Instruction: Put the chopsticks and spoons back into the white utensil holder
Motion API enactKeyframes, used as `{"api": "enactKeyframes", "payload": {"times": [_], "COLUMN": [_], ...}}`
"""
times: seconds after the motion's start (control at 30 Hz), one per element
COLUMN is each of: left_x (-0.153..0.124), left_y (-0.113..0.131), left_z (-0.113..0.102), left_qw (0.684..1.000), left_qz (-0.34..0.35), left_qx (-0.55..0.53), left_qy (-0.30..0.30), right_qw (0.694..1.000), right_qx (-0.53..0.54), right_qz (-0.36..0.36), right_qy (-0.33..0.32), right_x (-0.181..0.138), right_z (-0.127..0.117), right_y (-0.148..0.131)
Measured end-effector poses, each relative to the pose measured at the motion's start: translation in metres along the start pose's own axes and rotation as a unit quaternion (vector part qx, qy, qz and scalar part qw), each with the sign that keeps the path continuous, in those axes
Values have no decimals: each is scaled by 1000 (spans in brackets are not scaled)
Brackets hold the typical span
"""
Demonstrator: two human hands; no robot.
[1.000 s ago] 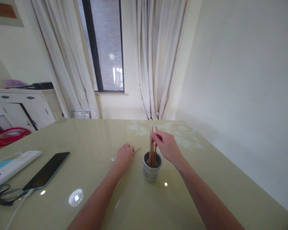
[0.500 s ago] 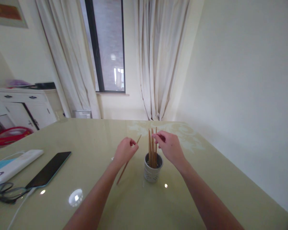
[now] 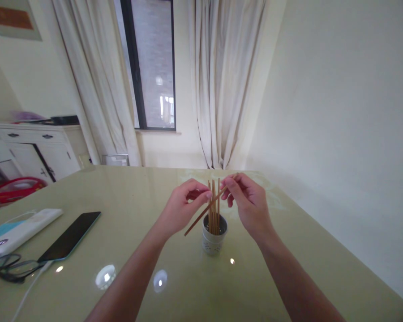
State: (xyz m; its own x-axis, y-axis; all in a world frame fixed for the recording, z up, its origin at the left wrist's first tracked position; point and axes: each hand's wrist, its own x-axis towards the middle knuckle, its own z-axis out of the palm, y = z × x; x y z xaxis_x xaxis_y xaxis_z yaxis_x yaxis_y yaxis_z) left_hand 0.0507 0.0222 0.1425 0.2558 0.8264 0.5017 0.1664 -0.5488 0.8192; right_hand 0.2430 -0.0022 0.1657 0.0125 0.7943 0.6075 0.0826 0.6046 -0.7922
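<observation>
A wooden chopstick [image 3: 197, 221] slants in front of a small cup. My right hand [image 3: 246, 199] is closed, pinching its upper end between thumb and fingers. My left hand [image 3: 184, 206] is beside its middle, with fingers curved and a gap between them and the thumb. The left fingertips come very near the slanting chopstick and the cup's chopsticks; whether they touch is unclear. Several chopsticks [image 3: 214, 219] stand upright in the light grey, perforated cup [image 3: 213, 243], which rests on the table between my forearms.
The glossy greenish table [image 3: 262, 286] reaches toward a window and curtains. On its left lie a black phone [image 3: 70, 237], a white power strip or charger-like block [image 3: 27, 228], eyeglasses [image 3: 15, 268] and a white cable [image 3: 30, 286]. A wall runs along the right.
The slanting chopstick has moved from my left hand, rightward and up, into my right hand's pinch. My left hand has moved right toward the cup and loosened. The cup has stayed put.
</observation>
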Motion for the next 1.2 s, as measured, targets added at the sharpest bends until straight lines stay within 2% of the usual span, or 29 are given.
{"api": "enactKeyframes", "payload": {"times": [0.1, 0.2, 0.3, 0.4, 0.53, 0.73, 0.97, 1.1, 1.2], "left_x": [6, 4, -4, -10, -12, -15, -13, -12, -12], "left_y": [-37, -79, -111, -127, -133, -138, -143, -141, -138], "left_z": [-20, -33, -31, -23, -17, -15, -16, -27, -38], "left_qw": [988, 927, 872, 849, 845, 852, 864, 860, 845], "left_qz": [-72, -149, -184, -200, -206, -209, -191, -209, -251], "left_qx": [138, 339, 438, 469, 469, 456, 433, 447, 465], "left_qy": [13, -60, -116, -136, -155, -147, -173, -128, -77], "right_qw": [997, 991, 989, 990, 987, 973, 964, 959, 952], "right_qx": [-12, -48, -95, -128, -157, -223, -237, -250, -280], "right_qz": [-29, -49, -31, -2, 13, 46, 86, 107, 107], "right_qy": [77, 119, 106, 65, 19, -33, -83, -86, -54], "right_x": [7, 14, 21, 25, 28, 26, 24, 22, 22], "right_z": [-17, -35, -47, -49, -42, -33, -30, -29, -29], "right_y": [-6, -5, 6, 22, 42, 65, 81, 80, 75]}}
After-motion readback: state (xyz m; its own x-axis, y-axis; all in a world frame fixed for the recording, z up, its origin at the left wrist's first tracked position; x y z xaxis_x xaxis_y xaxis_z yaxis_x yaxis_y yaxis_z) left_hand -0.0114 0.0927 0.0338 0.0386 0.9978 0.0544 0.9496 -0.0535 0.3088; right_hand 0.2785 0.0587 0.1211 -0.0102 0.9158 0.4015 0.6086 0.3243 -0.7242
